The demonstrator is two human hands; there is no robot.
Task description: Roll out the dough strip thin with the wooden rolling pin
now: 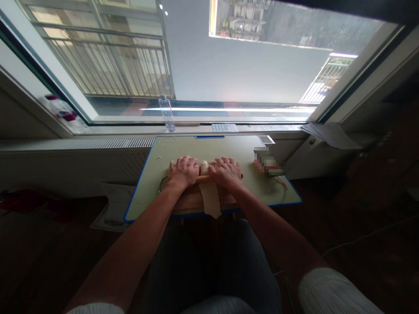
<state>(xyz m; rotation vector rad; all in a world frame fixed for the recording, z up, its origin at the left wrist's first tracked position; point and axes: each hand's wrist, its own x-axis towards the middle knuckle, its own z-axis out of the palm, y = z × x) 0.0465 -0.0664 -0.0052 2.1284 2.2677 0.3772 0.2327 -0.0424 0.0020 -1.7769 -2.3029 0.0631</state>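
A wooden rolling pin [204,179] lies crosswise over a brown wooden board [190,198]. My left hand [183,171] bears down on its left part, fingers bent over the wood. On the right part, my right hand [225,171] holds it in the same way, and a short end of the pin sticks out beyond that hand. Between the hands, a pale roll of dough [204,166] shows just behind the pin. From under the pin a flat strip of dough [210,199] comes toward me and hangs past the board's near edge. My palms hide much of the pin.
The board rests on a small pale-green table [147,198] with a blue rim. A partly blurred object [268,163] lies at its right. On the windowsill stand a clear bottle [166,114] and a keyboard-like object [224,127]. Papers [332,134] lie farther right.
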